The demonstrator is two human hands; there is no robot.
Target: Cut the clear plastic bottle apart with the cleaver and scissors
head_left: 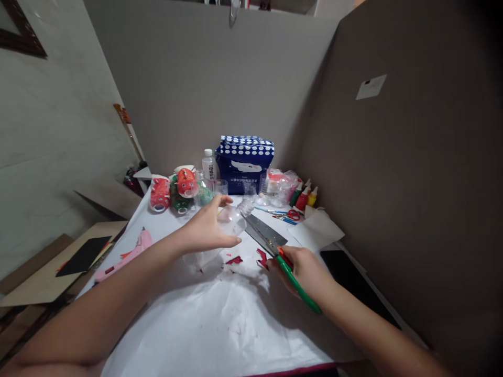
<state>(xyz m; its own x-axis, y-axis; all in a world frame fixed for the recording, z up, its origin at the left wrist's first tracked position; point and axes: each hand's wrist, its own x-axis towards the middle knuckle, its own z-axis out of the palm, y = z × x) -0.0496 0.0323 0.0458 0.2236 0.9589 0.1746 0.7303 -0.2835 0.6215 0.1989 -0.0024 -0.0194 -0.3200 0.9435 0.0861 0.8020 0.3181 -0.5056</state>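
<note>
My left hand is wrapped round a clear plastic bottle lying on its side just above the white paper. My right hand grips the green handle of a large knife, its blade pointing toward the bottle's neck. Red paper scraps lie on the paper between both hands.
At the back stand painted red and green bottle crafts, a white bottle, a blue dotted package, clear cups, paint bottles and scissors. A pink glue gun lies left; a dark phone right.
</note>
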